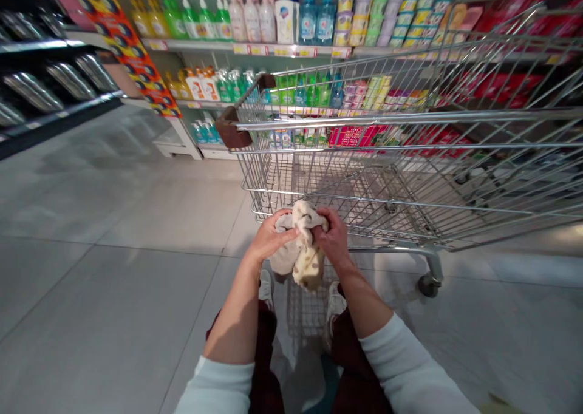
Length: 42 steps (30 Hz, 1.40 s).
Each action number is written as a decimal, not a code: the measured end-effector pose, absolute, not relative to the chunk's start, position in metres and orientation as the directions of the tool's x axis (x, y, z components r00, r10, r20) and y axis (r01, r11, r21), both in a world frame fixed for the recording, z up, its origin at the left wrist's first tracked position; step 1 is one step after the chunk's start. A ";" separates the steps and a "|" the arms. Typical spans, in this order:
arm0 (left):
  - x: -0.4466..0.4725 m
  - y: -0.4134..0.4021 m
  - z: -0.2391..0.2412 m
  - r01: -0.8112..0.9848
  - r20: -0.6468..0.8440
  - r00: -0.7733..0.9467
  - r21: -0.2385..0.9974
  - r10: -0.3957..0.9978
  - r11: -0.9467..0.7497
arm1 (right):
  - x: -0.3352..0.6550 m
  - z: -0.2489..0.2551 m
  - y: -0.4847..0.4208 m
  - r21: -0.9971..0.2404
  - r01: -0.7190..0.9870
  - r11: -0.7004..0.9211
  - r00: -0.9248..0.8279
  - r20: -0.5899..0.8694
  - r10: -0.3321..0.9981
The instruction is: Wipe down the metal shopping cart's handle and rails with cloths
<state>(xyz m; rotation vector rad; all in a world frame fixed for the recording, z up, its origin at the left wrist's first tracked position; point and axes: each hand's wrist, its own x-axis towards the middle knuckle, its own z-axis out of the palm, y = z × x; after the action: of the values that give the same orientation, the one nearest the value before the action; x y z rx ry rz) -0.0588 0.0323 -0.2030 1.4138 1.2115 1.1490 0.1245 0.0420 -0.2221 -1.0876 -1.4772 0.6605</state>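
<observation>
Between my two hands is a crumpled cloth [310, 267], cream with brownish spots and a greyish part on its left side. My left hand [272, 237] grips the grey part, thumb lying across the front. On the other side, my right hand [333, 235] has its fingers closed around the cream folds near the top. The lower part of the cloth hangs down below both hands. Just beyond it stands a metal wire shopping cart [319, 189], its side facing me. Whether the cloth touches the cart's wires, I cannot tell.
Shelves [204, 45] behind the cart carry pump bottles [252, 16] and stacked tubs [345, 19]. A cart wheel [428, 285] rests on the tiled floor [136, 305] to my right. Dark shelving [59, 113] stands at the left.
</observation>
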 end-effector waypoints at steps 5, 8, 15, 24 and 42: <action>-0.059 0.032 -0.214 -0.120 0.054 -0.017 0.991 0.998 -0.056 | 0.125 -0.226 0.029 -0.745 0.159 0.648 -0.247 0.605 0.757; -0.049 0.033 -0.215 -0.124 0.033 0.060 0.992 0.998 -0.026 | 0.122 -0.227 0.023 -0.660 0.313 0.683 -0.164 0.671 0.723; -0.020 0.029 -0.210 0.379 0.268 -0.224 0.910 0.937 -0.169 | 0.139 -0.212 0.036 -0.322 0.742 0.588 -0.013 0.870 0.492; -0.021 0.032 -0.220 0.711 0.017 0.039 0.702 0.999 -0.040 | 0.138 -0.211 0.045 -0.184 0.832 0.523 -0.211 0.768 0.605; -0.037 0.039 -0.206 0.240 0.054 0.193 0.966 0.980 -0.100 | 0.141 -0.201 0.033 -0.361 0.820 0.443 0.003 0.777 0.629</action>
<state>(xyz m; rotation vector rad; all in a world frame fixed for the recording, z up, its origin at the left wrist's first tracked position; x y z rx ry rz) -0.0374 0.0394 -0.2056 1.5322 1.2080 0.9958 0.1412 0.0325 -0.2015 -1.2632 -1.7041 -0.2417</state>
